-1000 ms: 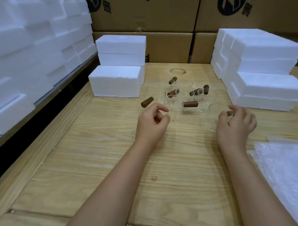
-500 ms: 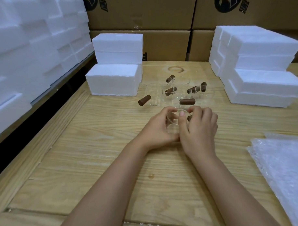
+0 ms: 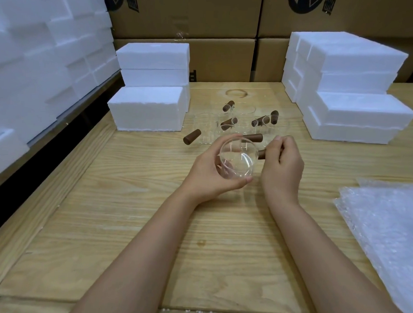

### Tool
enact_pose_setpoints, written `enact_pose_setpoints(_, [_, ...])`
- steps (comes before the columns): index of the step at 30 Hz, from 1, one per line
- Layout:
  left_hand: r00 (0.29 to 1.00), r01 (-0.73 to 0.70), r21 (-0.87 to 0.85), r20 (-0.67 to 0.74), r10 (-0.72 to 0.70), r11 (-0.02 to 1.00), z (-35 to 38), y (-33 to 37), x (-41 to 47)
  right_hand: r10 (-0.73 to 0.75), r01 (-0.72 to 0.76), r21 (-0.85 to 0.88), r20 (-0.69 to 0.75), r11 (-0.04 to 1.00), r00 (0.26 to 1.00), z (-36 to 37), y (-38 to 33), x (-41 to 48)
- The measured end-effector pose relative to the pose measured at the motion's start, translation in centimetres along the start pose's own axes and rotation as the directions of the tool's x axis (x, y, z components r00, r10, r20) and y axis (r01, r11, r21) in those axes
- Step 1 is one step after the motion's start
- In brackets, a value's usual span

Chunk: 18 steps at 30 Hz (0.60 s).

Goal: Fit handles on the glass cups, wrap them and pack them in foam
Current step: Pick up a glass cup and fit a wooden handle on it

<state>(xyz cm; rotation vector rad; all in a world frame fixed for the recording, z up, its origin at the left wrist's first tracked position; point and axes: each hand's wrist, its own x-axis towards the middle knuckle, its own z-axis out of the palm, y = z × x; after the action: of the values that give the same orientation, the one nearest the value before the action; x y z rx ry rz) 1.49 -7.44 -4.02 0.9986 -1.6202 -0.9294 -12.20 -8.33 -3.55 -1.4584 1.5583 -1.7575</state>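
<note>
My left hand cradles a clear glass cup, tilted with its mouth facing me, above the wooden table. My right hand pinches a brown wooden handle at the cup's right side, touching the glass. Behind my hands stand several more clear glass cups with brown handles, and one loose-looking handle pointing left. Sheets of bubble wrap lie at the right. White foam blocks are stacked at the back left.
More foam blocks are stacked at the back right and a tall foam stack fills the left side. Cardboard boxes line the back. A dark gap runs along the table's left edge.
My hands came together from apart, picked up a glass cup and raised it toward me. My right hand now holds a handle against the cup's side.
</note>
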Motion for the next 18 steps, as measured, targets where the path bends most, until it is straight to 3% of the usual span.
enact_pose_setpoints(6, [0.980, -0.101, 0.033, -0.169, 0.105, 0.994, 1.0, 0.2, 0.2, -0.042, 0.049, 0.086, -0.083, 0.995, 0.996, 0.6, -1.1, -0.5])
enact_pose_setpoints(18, [0.979, -0.103, 0.172, -0.158, 0.130, 0.980, 0.6, -0.4, 0.3, 0.116, -0.117, 0.117, 0.014, 0.986, 0.993, 1.0, -1.7, -0.9])
